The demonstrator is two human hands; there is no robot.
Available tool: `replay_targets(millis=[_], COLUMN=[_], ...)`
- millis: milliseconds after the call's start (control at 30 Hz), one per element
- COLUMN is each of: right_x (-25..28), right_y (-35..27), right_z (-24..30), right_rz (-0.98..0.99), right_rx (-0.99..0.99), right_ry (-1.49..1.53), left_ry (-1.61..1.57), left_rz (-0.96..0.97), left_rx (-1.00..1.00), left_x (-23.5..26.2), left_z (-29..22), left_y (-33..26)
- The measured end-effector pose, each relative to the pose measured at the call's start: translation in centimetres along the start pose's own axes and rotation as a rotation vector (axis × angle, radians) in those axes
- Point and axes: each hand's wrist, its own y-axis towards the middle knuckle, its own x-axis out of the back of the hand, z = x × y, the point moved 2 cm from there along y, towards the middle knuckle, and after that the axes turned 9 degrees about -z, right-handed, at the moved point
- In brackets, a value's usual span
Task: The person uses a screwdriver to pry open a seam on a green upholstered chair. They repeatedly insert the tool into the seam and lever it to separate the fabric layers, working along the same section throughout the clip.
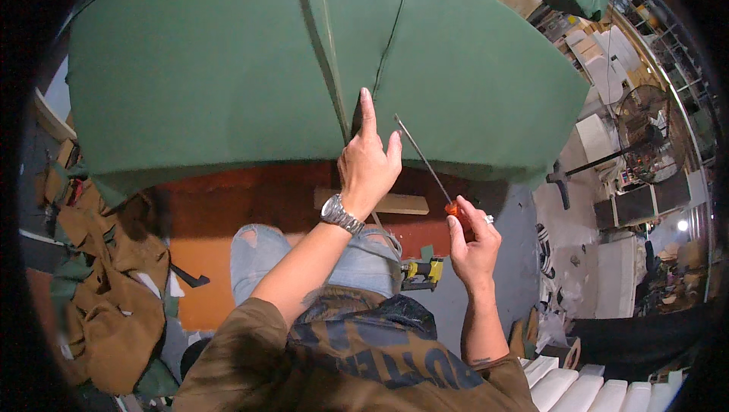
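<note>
A large piece covered in green upholstery material (205,70) fills the space in front of me. A narrow strip (319,40) and a dark seam (392,36) run down its middle and come closer together near the front. My left hand (368,165) is over the front edge, index finger stretched toward the lower end of the seam, thumb apart, holding nothing. In my right hand (474,249) is a screwdriver (427,161), gripped by its orange-red handle. Its thin shaft points up and left, the tip close to the green cover beside my left fingers.
A yellow and black staple gun (423,272) lies beside my knees. A pale wooden strip (402,204) sits under the cover's front edge. Brown fabric (114,268) is heaped at left. A fan (649,135) stands at right, with white padded pieces (585,393) at lower right.
</note>
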Motion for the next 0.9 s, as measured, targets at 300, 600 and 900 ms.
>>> replay_targets(millis=[300,600,900], right_x=[1.9,2.9,1.7], right_y=[6.6,9.5,11.1], right_z=[3.3,5.3,6.3], right_rz=[0.0,0.019,-0.007], right_rx=[0.308,0.398,0.497], right_ry=[-0.164,-0.304,-0.354], left_ry=[-0.109,-0.288,-0.017], left_rz=[0.006,0.032,0.027], left_rx=[0.035,0.095,-0.027], left_x=[-0.9,-1.7,-1.3], left_z=[-1.1,-1.9,-1.5], left_y=[1.3,2.6,3.1])
